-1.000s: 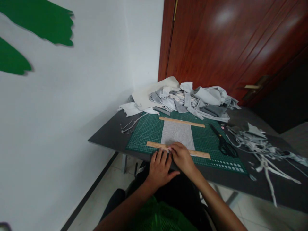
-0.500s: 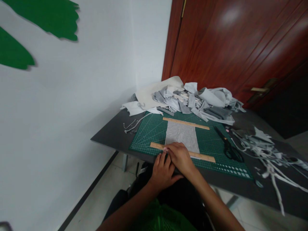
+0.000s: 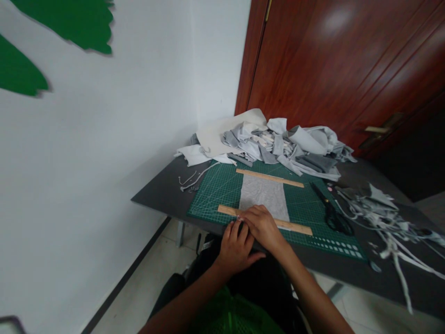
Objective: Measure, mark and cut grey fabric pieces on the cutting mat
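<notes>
Bench (image 3: 160, 190) carries the lot: green cutting mat (image 3: 215, 195) on top, grey cloth (image 3: 264, 195) flat on the mat, a bit wrinkled. Wooden ruler no. 1 (image 3: 294, 227) lies across cloth's near end; ruler no. 2 (image 3: 269, 178) across its far end, both sticking out past the cloth L & R. Pale sliver shows along near side of ruler no. 1.

Cloth is just beyond both hands, main part fwd of the fingers. R hand (image 3: 262, 227) is over mid part of ruler no. 1, at cloth's near end, fingers bent & close tog. L hand (image 3: 234, 248) is right beside it on the near side, palm down, fingers a little apart, tips by the ruler's near edge. Small pale bit shows at the fingertips; can't tell if either hand is gripping it, as R thumb is hidden.

Black scissors (image 3: 337, 220) on R part of mat, well apart from hands. Tangled strips (image 3: 371, 204) on bench, R of scissors. Fabric pile (image 3: 313, 139) at back, by door (image 3: 330, 69). Thin cords (image 3: 200, 178) at mat's L edge.
</notes>
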`<state>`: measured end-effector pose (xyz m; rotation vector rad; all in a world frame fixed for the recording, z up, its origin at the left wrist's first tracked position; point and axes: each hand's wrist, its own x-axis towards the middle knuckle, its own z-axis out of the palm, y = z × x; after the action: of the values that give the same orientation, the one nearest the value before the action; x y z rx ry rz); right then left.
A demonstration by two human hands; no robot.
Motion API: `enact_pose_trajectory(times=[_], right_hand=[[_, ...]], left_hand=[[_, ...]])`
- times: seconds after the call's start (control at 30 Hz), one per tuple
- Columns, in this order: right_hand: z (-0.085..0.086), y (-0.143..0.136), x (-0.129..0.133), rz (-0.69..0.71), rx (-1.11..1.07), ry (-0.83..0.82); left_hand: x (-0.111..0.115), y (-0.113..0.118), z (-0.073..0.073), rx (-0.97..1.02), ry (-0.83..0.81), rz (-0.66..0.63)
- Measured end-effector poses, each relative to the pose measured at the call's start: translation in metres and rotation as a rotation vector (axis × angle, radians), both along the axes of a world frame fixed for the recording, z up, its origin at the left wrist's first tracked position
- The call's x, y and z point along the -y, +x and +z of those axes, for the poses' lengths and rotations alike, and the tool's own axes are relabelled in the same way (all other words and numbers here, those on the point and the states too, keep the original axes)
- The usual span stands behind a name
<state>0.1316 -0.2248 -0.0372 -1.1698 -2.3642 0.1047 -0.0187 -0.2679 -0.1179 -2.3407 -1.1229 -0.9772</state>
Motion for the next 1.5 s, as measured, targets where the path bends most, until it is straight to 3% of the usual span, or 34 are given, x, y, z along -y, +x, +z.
enact_pose_trajectory(times=[0.5, 0.77, 0.93, 1.2, 1.5], right_hand=[[0.005, 0.002, -0.004, 0.139, -0.012, -0.045], [0.000, 0.002, -0.006, 0.146, -0.093, -0.033], [-0.001, 0.002, -0.007, 0.124, -0.128, -0.057], [-0.005, 0.002, -0.005, 0.120, -0.091, -0.019], [-0.009, -0.001, -0.004, 0.098, 0.016, 0.024]], left_hand=[[0.001, 0.000, 0.002, 0.001, -0.001, 0.002], [-0.001, -0.001, -0.001, 0.007, -0.005, 0.000], [-0.006, -0.009, 0.003, 0.037, 0.017, -0.075], [-0.016, -0.022, 0.013, 0.069, 0.007, -0.129], [-0.015, -0.021, 0.018, 0.115, 0.027, -0.129]])
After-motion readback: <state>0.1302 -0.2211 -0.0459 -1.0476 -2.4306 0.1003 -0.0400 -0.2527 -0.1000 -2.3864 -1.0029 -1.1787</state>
